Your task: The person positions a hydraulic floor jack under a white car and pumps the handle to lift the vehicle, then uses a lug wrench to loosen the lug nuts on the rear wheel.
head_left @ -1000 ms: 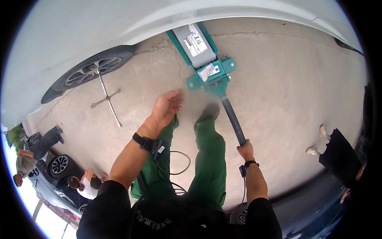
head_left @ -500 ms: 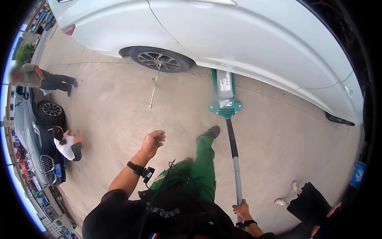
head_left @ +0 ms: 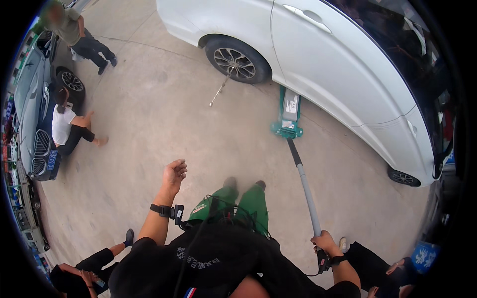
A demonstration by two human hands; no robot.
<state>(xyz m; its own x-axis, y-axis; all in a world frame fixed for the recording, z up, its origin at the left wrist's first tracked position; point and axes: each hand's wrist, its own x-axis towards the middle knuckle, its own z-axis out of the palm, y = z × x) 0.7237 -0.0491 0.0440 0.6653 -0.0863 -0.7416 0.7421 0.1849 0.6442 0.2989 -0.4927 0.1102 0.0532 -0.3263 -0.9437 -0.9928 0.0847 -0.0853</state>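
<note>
My right hand (head_left: pixel 325 241) is wrapped round the end of the long grey handle (head_left: pixel 309 198) of a green floor jack (head_left: pixel 288 128). The jack's body reaches under the side of a white car (head_left: pixel 343 74), just in front of its rear wheel (head_left: pixel 233 60). From that wheel sticks out a metal lug wrench (head_left: pixel 217 94), its far end in the air or near the ground; I cannot tell which. My left hand (head_left: pixel 175 175) is held out over the concrete with loosely curled fingers and nothing in it. Both wrists wear black straps with small devices.
At the left, a person in a white top (head_left: pixel 62 124) squats beside a dark car (head_left: pixel 37 114), and another person (head_left: pixel 89 42) stands behind. Two more people, partly seen, are at the lower left (head_left: pixel 94 263) and lower right (head_left: pixel 367 263). A blue container (head_left: pixel 425 256) stands at the right.
My view has turned and the white car sits farther right. My feet are now side by side. The jack handle has swung outward at my right hand's end, still gripped.
</note>
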